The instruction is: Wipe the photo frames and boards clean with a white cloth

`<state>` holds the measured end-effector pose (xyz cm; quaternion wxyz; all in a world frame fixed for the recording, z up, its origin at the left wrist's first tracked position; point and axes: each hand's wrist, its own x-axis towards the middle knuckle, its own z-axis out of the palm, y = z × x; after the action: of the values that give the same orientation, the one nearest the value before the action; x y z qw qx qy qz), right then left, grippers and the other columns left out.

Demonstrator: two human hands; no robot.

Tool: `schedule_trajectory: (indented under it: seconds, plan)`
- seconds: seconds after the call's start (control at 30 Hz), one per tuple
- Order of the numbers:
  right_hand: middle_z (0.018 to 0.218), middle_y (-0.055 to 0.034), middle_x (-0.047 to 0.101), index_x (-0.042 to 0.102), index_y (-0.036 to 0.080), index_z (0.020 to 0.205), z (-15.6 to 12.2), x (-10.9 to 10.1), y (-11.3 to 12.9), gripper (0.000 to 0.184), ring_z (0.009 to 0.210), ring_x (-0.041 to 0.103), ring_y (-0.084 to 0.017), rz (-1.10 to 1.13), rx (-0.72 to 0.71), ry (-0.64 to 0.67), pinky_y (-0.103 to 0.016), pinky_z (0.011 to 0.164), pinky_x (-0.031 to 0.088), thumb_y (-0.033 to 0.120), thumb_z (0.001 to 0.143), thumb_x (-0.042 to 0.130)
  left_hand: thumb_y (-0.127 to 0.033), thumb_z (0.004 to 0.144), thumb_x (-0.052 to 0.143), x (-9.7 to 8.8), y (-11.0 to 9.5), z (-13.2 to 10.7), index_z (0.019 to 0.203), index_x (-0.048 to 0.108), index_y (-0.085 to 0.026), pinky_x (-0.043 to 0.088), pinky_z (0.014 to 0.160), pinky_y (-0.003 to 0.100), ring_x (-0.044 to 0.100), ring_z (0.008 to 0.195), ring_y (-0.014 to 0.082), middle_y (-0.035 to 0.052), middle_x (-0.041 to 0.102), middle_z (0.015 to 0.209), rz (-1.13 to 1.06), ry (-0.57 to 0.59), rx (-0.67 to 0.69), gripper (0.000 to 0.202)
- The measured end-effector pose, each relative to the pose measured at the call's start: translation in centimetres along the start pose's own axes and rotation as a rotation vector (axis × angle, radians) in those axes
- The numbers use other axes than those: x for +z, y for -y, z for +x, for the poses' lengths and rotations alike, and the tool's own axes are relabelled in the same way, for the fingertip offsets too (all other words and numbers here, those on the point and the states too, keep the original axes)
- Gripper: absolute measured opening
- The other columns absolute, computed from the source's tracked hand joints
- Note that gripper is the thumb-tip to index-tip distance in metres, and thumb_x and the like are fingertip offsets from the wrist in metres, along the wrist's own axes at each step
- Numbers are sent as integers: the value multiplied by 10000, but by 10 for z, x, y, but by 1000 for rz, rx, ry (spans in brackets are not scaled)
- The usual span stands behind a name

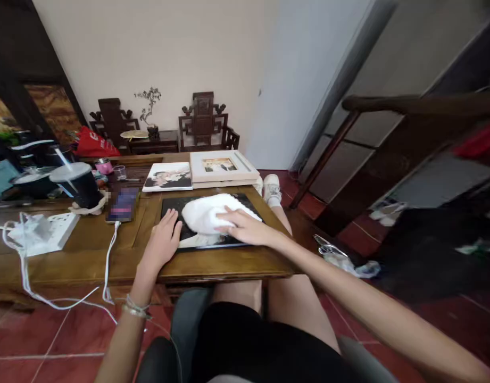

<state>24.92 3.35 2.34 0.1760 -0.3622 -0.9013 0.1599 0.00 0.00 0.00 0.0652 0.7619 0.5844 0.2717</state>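
Note:
A dark, glossy photo panel (172,204) lies flat on the wooden table (237,266) before me. Across much of it spreads a fluffy white cloth (200,211), bunched up on its right side. My right hand (245,226) grips that bunched part, fingers curled into the fabric. At the panel's left edge rests my left hand (164,236), palm down with fingers stretched out and nothing held. A pale patch of the picture shows below the cloth; the rest of the image is largely covered.
Behind the panel lie a photo print (168,177) and stacked white frames (224,167). To the left are a phone (123,205) on a white cable, a dark cup (83,186) with a straw, and a white power strip (61,234). A wooden chair (388,138) stands right.

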Motion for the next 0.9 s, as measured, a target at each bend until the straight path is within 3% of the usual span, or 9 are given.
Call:
schedule_trajectory:
  seconds: [0.13,0.27,0.4,0.5,0.73,0.8,0.9]
  plan:
    - [1040,-62,713,664,197,1035,54,1,5,260,1026,615,-283,8,83,-110,-415,997,352,284,917,449,-257,942,328,2,3,1,1314,508,-59,328,1114,440,365,1377,234,167,452,1437,38,11,-6,458]
    - [1141,-40,691,670,206,1033,102,11,25,243,1048,615,-257,42,48,-135,-335,937,400,276,913,470,-248,929,340,3,6,3,1312,508,-46,328,1117,440,372,1371,243,176,457,1431,44,-5,14,464]
    - [1133,1,693,665,202,1052,120,17,38,245,1047,609,-206,67,1,-142,-290,942,394,246,905,473,-246,918,354,3,8,4,1297,525,-45,322,1125,422,396,1357,248,180,489,1404,35,-21,40,462]
    - [1122,8,693,670,198,1020,108,11,25,254,1022,612,-175,76,-13,-135,-259,926,401,244,909,447,-245,919,354,3,8,3,1294,526,-43,312,1130,428,386,1363,246,182,483,1408,17,-28,40,459]
    - [1045,-93,697,652,166,941,44,-26,-50,252,951,605,-255,-1,139,-187,-372,894,419,307,900,446,-245,920,366,2,6,0,1310,514,-80,297,1129,470,351,1384,241,160,446,1443,-49,-22,-6,448]
    - [965,-87,700,640,175,912,26,-31,-56,243,914,606,-258,-36,165,-206,-384,886,414,299,897,432,-254,912,386,2,6,0,1306,521,-88,290,1132,464,356,1381,243,160,450,1440,-84,-35,-11,448]
    - [798,-47,679,617,192,856,-4,-27,-42,193,798,611,-241,-78,157,-197,-430,944,370,266,880,440,-283,896,432,0,7,2,1271,562,-111,287,1135,445,386,1364,248,159,476,1421,-174,-51,-15,433]
